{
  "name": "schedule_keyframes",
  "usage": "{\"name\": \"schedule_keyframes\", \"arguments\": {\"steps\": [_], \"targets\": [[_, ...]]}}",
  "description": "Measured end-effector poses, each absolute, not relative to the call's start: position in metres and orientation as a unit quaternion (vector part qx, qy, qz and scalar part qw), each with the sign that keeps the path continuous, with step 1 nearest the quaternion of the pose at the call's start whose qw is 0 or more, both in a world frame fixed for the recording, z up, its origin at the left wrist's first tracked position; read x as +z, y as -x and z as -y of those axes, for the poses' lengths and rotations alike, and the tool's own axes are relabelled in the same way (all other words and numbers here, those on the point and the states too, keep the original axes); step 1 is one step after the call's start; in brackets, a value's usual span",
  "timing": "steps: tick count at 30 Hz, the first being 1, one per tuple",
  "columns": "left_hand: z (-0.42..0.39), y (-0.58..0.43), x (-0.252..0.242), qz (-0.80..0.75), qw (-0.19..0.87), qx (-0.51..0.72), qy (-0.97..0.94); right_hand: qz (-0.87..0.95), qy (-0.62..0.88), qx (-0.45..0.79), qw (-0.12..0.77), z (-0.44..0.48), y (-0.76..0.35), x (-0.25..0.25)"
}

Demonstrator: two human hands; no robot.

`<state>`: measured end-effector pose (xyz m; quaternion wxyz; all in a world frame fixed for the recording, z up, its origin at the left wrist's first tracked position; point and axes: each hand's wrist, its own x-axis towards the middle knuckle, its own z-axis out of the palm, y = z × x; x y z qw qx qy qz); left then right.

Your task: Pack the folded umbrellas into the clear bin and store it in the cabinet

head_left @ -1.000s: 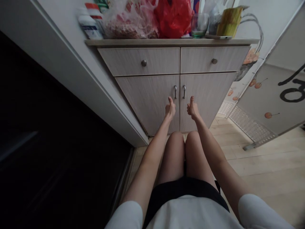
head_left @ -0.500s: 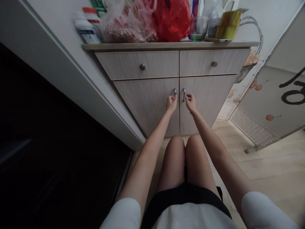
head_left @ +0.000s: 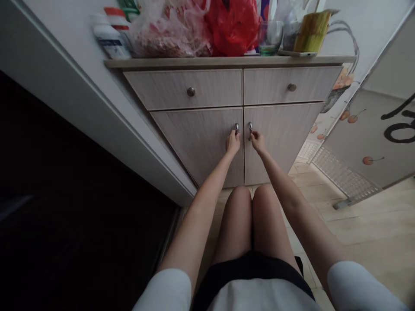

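A pale wood-grain cabinet stands in front of me with both lower doors closed. My left hand (head_left: 233,142) is closed on the metal handle (head_left: 237,127) of the left door (head_left: 194,138). On the right door (head_left: 282,134), my right hand (head_left: 258,141) pinches the matching handle (head_left: 250,126). The fingers cover the lower part of each handle. The two handles sit close together, one on either side of the gap between the doors. Above them are two closed drawers with round knobs, the left knob (head_left: 191,91) and the right knob (head_left: 292,87).
The cabinet top (head_left: 194,63) bears a white bottle (head_left: 112,42), a clear plastic bag (head_left: 168,34), a red bag (head_left: 231,28), a glass (head_left: 269,39) and a yellow-green pouch (head_left: 311,32). A grey panel (head_left: 366,129) stands at right. My knees (head_left: 241,196) are near the doors.
My right hand has moved slightly left onto its handle, and its fingers now close on it. My left hand has settled on its handle. The view has shifted slightly; the doors remain closed.
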<state>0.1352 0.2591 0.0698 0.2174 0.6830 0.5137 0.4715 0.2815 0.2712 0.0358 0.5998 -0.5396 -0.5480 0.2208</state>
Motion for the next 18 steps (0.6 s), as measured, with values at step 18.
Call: {"name": "schedule_keyframes", "arguments": {"steps": [18], "targets": [[-0.148,-0.089,0.07,-0.485,0.189,0.492,-0.698,0.596,0.522,0.151,0.591,-0.176,-0.298,0.043]]}}
